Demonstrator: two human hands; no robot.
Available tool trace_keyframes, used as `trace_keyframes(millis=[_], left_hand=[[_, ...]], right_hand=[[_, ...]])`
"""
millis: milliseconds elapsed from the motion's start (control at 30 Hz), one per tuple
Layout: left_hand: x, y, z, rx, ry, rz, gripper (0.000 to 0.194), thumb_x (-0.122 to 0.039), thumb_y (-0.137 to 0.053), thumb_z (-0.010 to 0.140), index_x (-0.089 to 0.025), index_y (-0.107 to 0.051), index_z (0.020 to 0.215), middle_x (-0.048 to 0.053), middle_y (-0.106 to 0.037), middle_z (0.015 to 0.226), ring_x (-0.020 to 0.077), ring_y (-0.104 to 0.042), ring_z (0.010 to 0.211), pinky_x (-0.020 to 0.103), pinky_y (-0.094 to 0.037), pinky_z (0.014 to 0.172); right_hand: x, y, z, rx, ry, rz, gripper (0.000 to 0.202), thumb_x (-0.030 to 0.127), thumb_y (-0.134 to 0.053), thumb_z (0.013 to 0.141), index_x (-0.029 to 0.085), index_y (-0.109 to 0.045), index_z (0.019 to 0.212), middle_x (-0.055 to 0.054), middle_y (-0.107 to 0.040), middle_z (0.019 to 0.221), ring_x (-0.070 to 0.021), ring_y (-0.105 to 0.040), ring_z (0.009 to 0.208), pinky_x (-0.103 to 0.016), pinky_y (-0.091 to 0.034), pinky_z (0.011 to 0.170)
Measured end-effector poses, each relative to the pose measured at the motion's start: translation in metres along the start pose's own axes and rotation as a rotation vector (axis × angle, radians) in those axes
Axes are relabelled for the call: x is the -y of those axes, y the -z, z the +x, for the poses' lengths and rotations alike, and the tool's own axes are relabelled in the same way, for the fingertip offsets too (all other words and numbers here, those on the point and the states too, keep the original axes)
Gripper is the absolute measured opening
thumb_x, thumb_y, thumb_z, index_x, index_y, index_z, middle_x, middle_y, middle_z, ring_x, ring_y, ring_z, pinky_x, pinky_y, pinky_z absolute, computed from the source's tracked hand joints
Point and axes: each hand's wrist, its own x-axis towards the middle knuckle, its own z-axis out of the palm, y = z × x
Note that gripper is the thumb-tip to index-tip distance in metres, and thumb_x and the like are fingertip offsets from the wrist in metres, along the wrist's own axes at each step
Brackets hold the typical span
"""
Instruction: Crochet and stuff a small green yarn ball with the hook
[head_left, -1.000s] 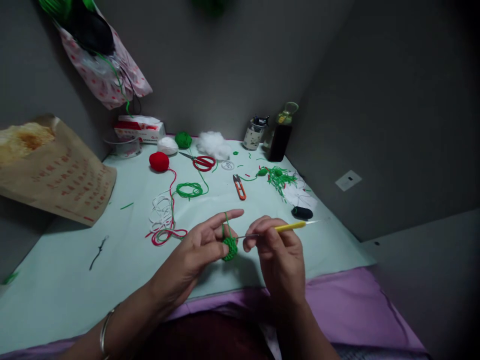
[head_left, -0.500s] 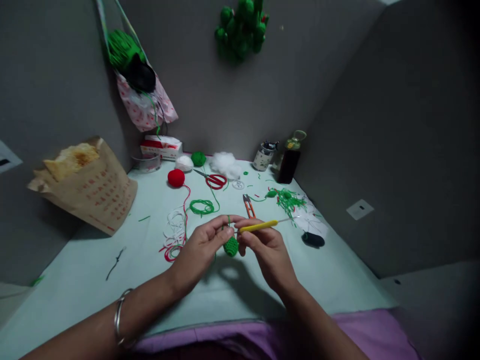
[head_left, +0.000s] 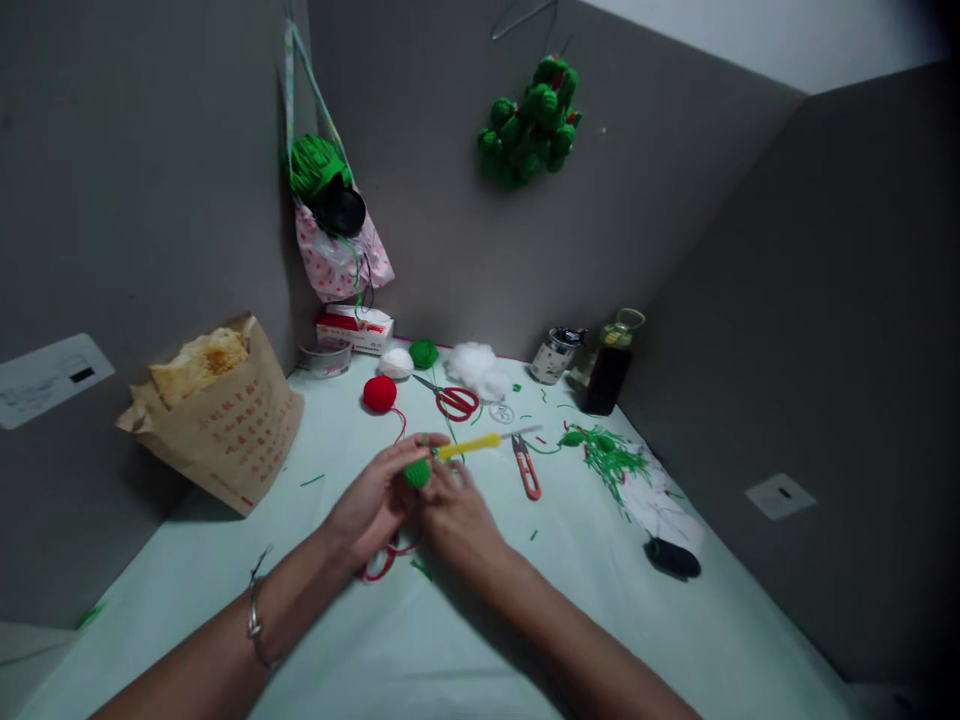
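My left hand (head_left: 373,500) is closed on a small green crocheted piece (head_left: 416,473), its thumb and fingers around it. Close against it, my right hand (head_left: 456,505) grips a crochet hook with a yellow handle (head_left: 469,446), whose pale rear end points right. The fingers are partly blurred, and the hook's working tip is hidden at the green piece. Red yarn (head_left: 379,566) loops below my left hand, largely covered by it. A red yarn ball (head_left: 379,394) lies beyond the hands, and orange thread snips (head_left: 526,468) rest to their right.
Red-handled scissors (head_left: 456,402), white stuffing (head_left: 478,371), a white ball (head_left: 396,363) and a green ball (head_left: 424,353) lie at the back. A paper food bag (head_left: 225,440) stands left. Green yarn scraps (head_left: 615,458), a dark oblong object (head_left: 673,558) and a bottle (head_left: 609,375) are on the right.
The camera view has shifted up and left. Both hands have moved left over the coiled yarn with the green piece and hook, and my right hand has turned, its back now showing more.
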Motion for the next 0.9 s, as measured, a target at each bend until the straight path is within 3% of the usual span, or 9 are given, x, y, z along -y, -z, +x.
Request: trace_keyframes(millis=[67, 100, 233, 300, 367, 433, 533, 733, 900], left_hand=[[0.011, 0.000, -0.004, 0.041, 0.072, 0.016, 0.015, -0.018, -0.076, 0.079, -0.008, -0.077, 0.091, 0.003, -0.059, 0.069, 0.0089, -0.049, 0.056, 0.019, -0.043, 0.055], [0.015, 0.001, -0.006, 0.060, 0.103, 0.022, 0.017, -0.020, -0.078, 0.078, -0.008, -0.077, 0.090, 0.002, -0.057, 0.067, 0.0087, -0.048, 0.055, 0.019, -0.042, 0.054], [0.025, 0.007, -0.008, 0.117, 0.192, 0.037, 0.022, -0.023, -0.081, 0.074, -0.007, -0.078, 0.088, 0.000, -0.053, 0.060, 0.0086, -0.043, 0.053, 0.021, -0.039, 0.055], [0.028, 0.011, -0.006, 0.115, 0.208, 0.036, 0.021, -0.024, -0.081, 0.073, -0.009, -0.078, 0.086, -0.002, -0.051, 0.058, 0.0087, -0.040, 0.053, 0.022, -0.037, 0.054], [0.030, 0.013, -0.004, 0.106, 0.222, 0.036, 0.019, -0.025, -0.079, 0.074, -0.010, -0.078, 0.087, -0.003, -0.049, 0.057, 0.0086, -0.039, 0.053, 0.021, -0.035, 0.054], [0.032, 0.015, -0.004, 0.104, 0.239, 0.038, 0.018, -0.025, -0.078, 0.076, -0.011, -0.078, 0.088, -0.003, -0.048, 0.057, 0.0087, -0.039, 0.053, 0.021, -0.034, 0.054], [0.035, 0.017, -0.004, 0.110, 0.265, 0.047, 0.017, -0.025, -0.076, 0.078, -0.011, -0.077, 0.089, -0.003, -0.049, 0.058, 0.0088, -0.039, 0.054, 0.021, -0.034, 0.056], [0.038, 0.019, -0.004, 0.182, 0.341, 0.088, 0.017, -0.024, -0.073, 0.079, -0.011, -0.076, 0.090, -0.003, -0.049, 0.057, 0.0087, -0.038, 0.051, 0.022, -0.025, 0.051], [0.039, 0.019, -0.004, 0.249, 0.404, 0.107, 0.019, -0.026, -0.072, 0.078, -0.010, -0.076, 0.088, -0.002, -0.051, 0.056, 0.0084, -0.037, 0.049, 0.024, -0.023, 0.052]], right_hand=[[-0.021, 0.016, 0.001, -0.086, -0.137, 0.036, 0.032, 0.004, -0.050, 0.091, 0.009, -0.071, 0.114, -0.027, -0.068, 0.127, -0.0363, -0.058, 0.130, -0.065, -0.035, 0.113], [-0.030, 0.026, -0.003, -0.092, -0.155, 0.072, 0.030, 0.005, -0.050, 0.091, 0.010, -0.073, 0.109, -0.026, -0.069, 0.127, -0.0366, -0.059, 0.129, -0.063, -0.038, 0.111], [-0.044, 0.057, -0.022, -0.080, -0.191, 0.449, 0.023, 0.025, -0.053, 0.095, 0.020, -0.076, 0.095, -0.012, -0.080, 0.107, -0.0281, -0.073, 0.111, -0.044, -0.056, 0.095], [-0.048, 0.063, -0.025, -0.275, -0.347, 0.857, 0.014, 0.029, -0.067, 0.086, 0.019, -0.075, 0.080, -0.009, -0.080, 0.090, -0.0298, -0.073, 0.110, -0.043, -0.055, 0.098], [-0.055, 0.063, -0.024, -0.486, -0.492, 1.073, 0.011, 0.030, -0.077, 0.075, 0.019, -0.073, 0.076, -0.006, -0.079, 0.083, -0.0271, -0.076, 0.098, -0.038, -0.057, 0.090], [-0.065, 0.061, -0.021, -0.601, -0.560, 1.087, 0.017, 0.032, -0.079, 0.074, 0.020, -0.072, 0.084, -0.002, -0.077, 0.083, -0.0166, -0.073, 0.070, -0.028, -0.057, 0.069], [-0.075, 0.055, -0.020, -0.669, -0.613, 1.047, 0.025, 0.040, -0.078, 0.080, 0.019, -0.071, 0.091, 0.004, -0.066, 0.065, -0.0049, -0.046, 0.042, -0.019, -0.039, 0.045], [-0.070, 0.046, -0.022, -0.600, -0.705, 0.987, 0.038, 0.050, -0.084, 0.074, 0.016, -0.069, 0.081, 0.006, -0.051, 0.050, -0.0066, -0.039, 0.044, -0.018, -0.026, 0.041], [-0.067, 0.044, -0.021, -0.561, -0.729, 0.919, 0.054, 0.063, -0.078, 0.075, 0.017, -0.056, 0.058, 0.006, -0.044, 0.046, -0.0075, -0.036, 0.044, -0.021, -0.027, 0.043]])
